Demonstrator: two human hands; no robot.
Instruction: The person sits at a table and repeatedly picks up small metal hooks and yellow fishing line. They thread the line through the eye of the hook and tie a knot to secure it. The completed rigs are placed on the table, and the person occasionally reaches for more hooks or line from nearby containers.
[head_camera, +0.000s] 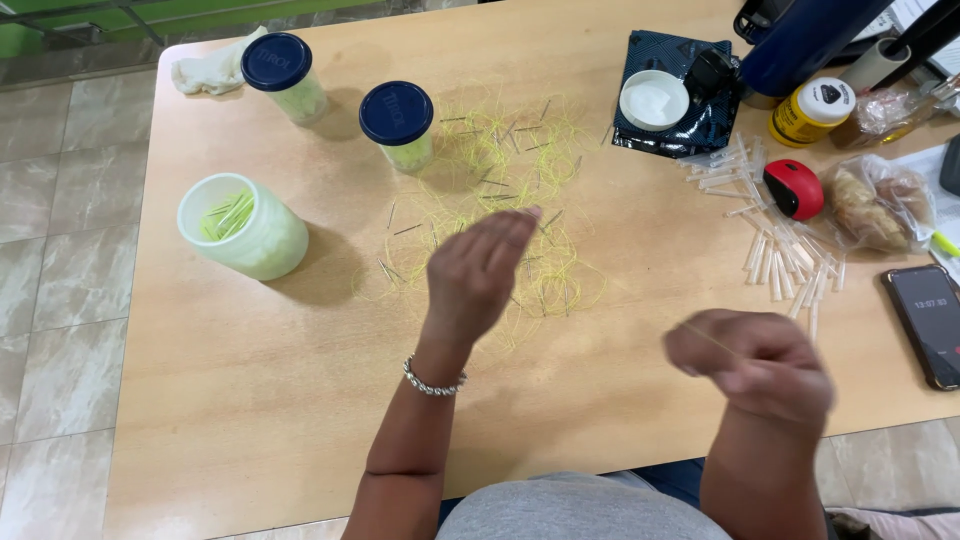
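Left hand (478, 270) hovered, fingers loosely extended, over needle-and-yellow-thread pile (510, 200) at table (250, 400) centre. Right hand (755, 365), near front edge, pinched a thread taut. Open jar (245, 225) stood by left edge.

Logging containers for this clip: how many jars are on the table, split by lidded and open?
Lidded jars, blue lids: 2
Open jar, holding needles: 1
Total: 3
The left hand hovers over the yellow thread; the right hand is pinched shut on a strand.
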